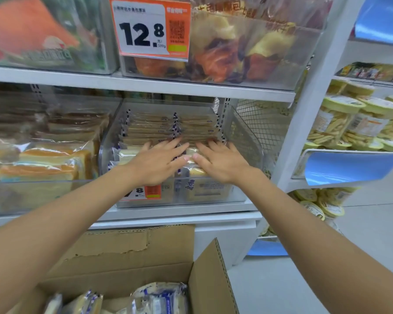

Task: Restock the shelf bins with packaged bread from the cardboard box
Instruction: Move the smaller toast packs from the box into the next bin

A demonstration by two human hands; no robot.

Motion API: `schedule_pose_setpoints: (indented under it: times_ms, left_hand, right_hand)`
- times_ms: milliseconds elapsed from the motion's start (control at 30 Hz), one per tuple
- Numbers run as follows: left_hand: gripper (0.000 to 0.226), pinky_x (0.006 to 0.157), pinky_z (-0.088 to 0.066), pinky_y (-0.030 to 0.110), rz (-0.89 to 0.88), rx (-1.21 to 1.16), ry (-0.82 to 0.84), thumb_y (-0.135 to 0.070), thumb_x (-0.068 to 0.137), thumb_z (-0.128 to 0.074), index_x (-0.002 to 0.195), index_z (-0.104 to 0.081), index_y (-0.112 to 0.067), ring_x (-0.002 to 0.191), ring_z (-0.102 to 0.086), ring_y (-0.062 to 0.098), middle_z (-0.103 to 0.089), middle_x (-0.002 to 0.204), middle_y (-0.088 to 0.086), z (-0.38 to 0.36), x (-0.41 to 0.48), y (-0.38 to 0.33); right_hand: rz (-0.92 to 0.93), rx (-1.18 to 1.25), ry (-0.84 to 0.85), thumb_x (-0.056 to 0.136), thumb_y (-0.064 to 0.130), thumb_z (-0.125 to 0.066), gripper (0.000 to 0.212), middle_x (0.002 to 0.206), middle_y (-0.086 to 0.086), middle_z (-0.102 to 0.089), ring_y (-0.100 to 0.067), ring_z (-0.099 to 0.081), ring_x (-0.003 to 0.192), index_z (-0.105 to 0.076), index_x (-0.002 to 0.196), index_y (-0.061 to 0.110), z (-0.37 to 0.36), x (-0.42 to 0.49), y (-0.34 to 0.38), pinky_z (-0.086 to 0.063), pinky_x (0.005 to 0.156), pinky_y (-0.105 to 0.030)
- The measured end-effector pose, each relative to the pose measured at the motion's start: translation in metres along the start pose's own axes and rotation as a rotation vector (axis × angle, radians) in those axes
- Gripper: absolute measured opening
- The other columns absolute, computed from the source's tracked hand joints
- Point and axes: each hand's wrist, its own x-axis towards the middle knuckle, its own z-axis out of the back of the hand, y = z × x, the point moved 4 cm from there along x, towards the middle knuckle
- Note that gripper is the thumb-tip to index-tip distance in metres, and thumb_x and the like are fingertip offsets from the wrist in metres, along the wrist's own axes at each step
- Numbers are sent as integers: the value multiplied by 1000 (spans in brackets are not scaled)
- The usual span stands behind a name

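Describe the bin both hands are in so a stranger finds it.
On the white shelf unit, find the orange 12.8 price tag. Directly below sits a clear bin, with the left hand and right hand flat on its contents. Only it holds thin packets with blue-and-white edges; thick loaves lie to its left.

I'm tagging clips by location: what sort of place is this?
Most likely a grocery store aisle: clear bins of packaged bread on white shelves, an orange price tag reading 12.8, and snack tubs to the right.
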Motion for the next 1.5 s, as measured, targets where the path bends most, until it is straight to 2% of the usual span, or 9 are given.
schedule_pose_setpoints:
  times_ms: [133, 400, 600, 867, 1100, 1233, 1333, 1400, 1500]
  left_hand:
    - [58, 118, -6, 57, 8, 83, 9, -53, 101, -8, 156, -3, -35, 151, -4, 19, 13, 163, -9, -7, 6, 6]
    - [74, 119, 1, 52, 63, -140, 22, -76, 84, -12, 153, -8, -47, 151, -7, 19, -5, 164, -3, 8, -4, 9]
    - [55, 120, 2, 52, 58, 18, 39, -54, 101, -9, 155, -3, -40, 152, -3, 20, -1, 164, -4, 8, -24, 20]
    - [60, 120, 6, 52, 79, 54, 55, -57, 98, -2, 154, 7, -38, 152, 2, 18, 6, 164, -7, -4, -21, 25]
    - [59, 121, 0, 51, 51, -58, -18, -54, 102, -16, 156, -9, -32, 151, -6, 16, -8, 164, -3, 7, -25, 22]
    - [45, 113, -33, 44, 21, -154, -240, -42, 100, -43, 142, -48, -25, 136, -40, 19, -47, 148, -1, 23, -46, 13]
    - [19, 82, -48, 36, 25, -183, -443, -32, 96, -52, 104, -66, -22, 99, -59, 18, -66, 102, -3, 32, -77, 6]
    - [12, 66, -45, 33, 83, -268, -416, -30, 94, -54, 88, -62, -22, 80, -59, 18, -62, 81, -7, 28, -100, 8]
    - [13, 68, -48, 35, 156, -349, -225, -30, 93, -58, 88, -63, -19, 77, -60, 18, -63, 80, -5, 0, -137, 21]
  right_hand:
    - [-23, 78, -25, 94, 66, -9, 66, 162, -1, -15, -17, -4, 150, -12, 153, 37, -8, 1, -6, 0, 118, -55]
    - [-140, 209, 45, 90, 74, -28, 72, 164, -6, 1, -26, 5, 150, -14, 153, 40, 15, -11, -3, 0, 116, -59]
    - [-75, 320, 137, 81, 78, -42, 78, 164, -8, 5, -30, 13, 149, -15, 149, 51, 14, -22, 4, -2, 118, -56]
    - [-10, 260, 136, 66, 94, -21, 89, 163, -2, -6, -34, 7, 149, -11, 146, 58, -3, -3, 14, -3, 117, -60]
    - [-18, 34, -78, 77, 84, -5, 78, 161, -3, -19, -28, -2, 150, -19, 148, 52, 11, -14, 15, 18, 111, -63]
    - [36, 87, -238, 94, 65, -33, 60, 152, -3, -39, -24, -24, 144, -40, 145, 35, 23, -28, 30, -5, 117, -46]
    - [71, 165, -381, 96, 41, -54, 37, 122, -2, -63, -23, -51, 115, -62, 127, 21, 29, -46, 56, -34, 97, -35]
    - [50, 259, -353, 94, 30, -57, 25, 103, -2, -65, -22, -58, 95, -67, 112, 17, 25, -60, 75, -44, 81, -33]
    - [82, 332, -224, 92, 27, -59, 19, 90, 1, -63, -18, -58, 83, -68, 105, 15, 1, -83, 107, -51, 74, -37]
